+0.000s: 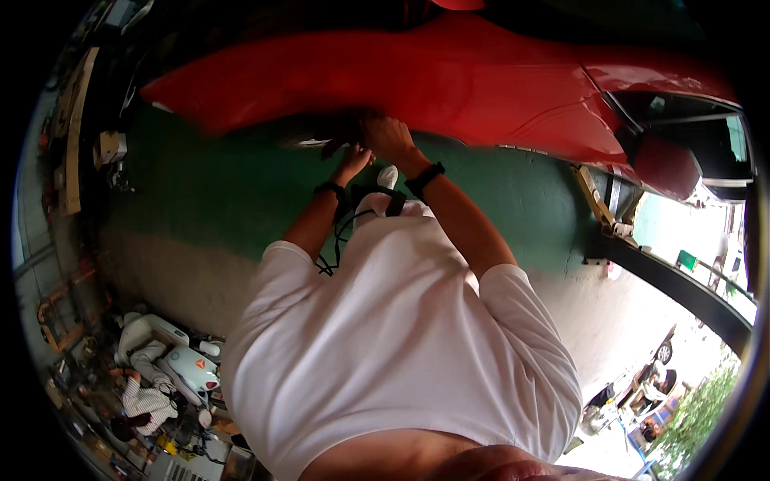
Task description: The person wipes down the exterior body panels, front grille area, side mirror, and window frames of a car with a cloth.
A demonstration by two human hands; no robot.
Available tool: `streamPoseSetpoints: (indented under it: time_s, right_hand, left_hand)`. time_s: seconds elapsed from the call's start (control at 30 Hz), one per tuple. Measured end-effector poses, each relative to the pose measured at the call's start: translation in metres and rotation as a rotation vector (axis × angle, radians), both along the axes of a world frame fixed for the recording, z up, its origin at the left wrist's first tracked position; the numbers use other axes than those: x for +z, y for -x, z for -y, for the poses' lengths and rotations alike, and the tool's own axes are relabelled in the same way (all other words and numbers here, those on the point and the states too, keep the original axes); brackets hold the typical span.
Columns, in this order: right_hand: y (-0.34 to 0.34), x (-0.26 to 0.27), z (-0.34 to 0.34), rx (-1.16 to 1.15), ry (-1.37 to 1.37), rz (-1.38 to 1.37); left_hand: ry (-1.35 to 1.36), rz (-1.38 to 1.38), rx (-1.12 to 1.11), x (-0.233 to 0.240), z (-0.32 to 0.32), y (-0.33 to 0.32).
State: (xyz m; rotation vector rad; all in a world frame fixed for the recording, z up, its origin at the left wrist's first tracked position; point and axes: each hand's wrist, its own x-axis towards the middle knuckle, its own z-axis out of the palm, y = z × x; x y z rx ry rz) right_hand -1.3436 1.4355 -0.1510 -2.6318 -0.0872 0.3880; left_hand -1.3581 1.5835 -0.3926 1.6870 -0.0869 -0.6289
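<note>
A red car's fender point(385, 78) stretches across the top of the view, its wheel arch facing me. My right hand point(385, 137) is at the lower edge of the arch, its fingertips lost in the dark there. Just to the left and lower, my left hand point(356, 157) has its fingers bent close to a dark part under the edge; whether it holds that part is not clear. Black bands circle both wrists, and black cables hang by the left one. The shadow of the wheel arch hides what the fingers touch.
A dark lift post point(674, 288) with a yellow arm point(592, 195) stands at the right, near the car's wing mirror point(668, 168). Green floor point(240, 186) lies under the car. At lower left, a person in a striped shirt point(147, 400) is beside a pale scooter point(189, 367).
</note>
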Motion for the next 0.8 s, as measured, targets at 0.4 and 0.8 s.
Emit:
streamPoseSetpoints:
  time_s: [0.4, 0.8]
  right_hand:
    - [0.131, -0.043, 0.228, -0.802, -0.017, 0.319]
    - [0.205, 0.023, 0.344, -0.627, -0.004, 0.681]
  left_hand:
    - [-0.017, 0.227, -0.520, 0.097, 0.133, 0.010]
    - [0.118, 0.214, -0.861, 0.172, 0.303, 0.074]
